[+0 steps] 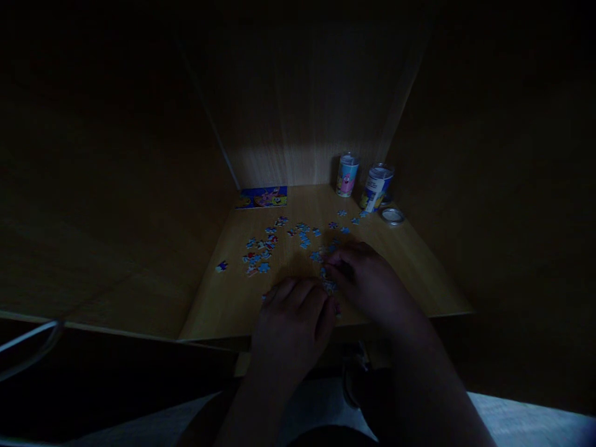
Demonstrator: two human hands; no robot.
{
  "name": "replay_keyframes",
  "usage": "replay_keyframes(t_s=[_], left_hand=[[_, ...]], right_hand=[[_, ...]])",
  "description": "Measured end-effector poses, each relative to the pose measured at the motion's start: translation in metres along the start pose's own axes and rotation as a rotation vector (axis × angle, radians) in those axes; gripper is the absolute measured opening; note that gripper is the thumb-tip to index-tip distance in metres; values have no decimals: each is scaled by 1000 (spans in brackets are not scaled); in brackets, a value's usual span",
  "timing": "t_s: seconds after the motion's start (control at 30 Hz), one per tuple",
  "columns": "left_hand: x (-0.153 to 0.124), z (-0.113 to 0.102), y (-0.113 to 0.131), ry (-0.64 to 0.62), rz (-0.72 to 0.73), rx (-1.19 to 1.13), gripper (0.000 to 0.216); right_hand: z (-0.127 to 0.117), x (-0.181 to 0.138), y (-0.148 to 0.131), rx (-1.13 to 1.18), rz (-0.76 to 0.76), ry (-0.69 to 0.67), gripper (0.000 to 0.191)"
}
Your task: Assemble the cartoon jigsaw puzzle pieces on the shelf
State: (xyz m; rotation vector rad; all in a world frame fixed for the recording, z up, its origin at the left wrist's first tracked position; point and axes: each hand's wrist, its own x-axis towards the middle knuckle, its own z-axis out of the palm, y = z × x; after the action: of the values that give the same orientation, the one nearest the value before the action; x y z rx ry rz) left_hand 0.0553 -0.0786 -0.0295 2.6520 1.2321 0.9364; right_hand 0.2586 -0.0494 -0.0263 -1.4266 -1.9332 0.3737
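Small jigsaw pieces (264, 267), mostly light blue with red and white bits, lie scattered over a wooden board. My right hand (365, 273) is closed in a pinch at a puzzle piece (323, 271), most of which the fingers cover. Just below, more pieces (330, 286) sit close together between both hands; I cannot tell whether they are joined. My left hand (293, 313) rests palm down near the front edge, fingers bent and thumb apart, partly covering pieces. Its fingertips are poorly seen in the dim light.
Two printed cartoon canisters (346, 176) (376, 188) with clear tops stand at the back right, beside a round lid (392, 215). A colourful picture card (263, 197) lies at the back left. Wooden panels (307, 112) enclose the back and sides.
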Motion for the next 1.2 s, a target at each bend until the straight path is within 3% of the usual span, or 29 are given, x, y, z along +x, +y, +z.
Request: replay_keyframes(t_s=[0.8, 0.97, 1.2], left_hand=[[-2, 1, -4, 22, 23, -29, 13], [-2, 1, -5, 10, 29, -18, 11], [-2, 1, -5, 37, 52, -24, 10]], right_hand=[[-1, -1, 0, -6, -16, 51, 18], [-1, -1, 0, 19, -90, 22, 31], [1, -3, 4, 26, -125, 8, 35]])
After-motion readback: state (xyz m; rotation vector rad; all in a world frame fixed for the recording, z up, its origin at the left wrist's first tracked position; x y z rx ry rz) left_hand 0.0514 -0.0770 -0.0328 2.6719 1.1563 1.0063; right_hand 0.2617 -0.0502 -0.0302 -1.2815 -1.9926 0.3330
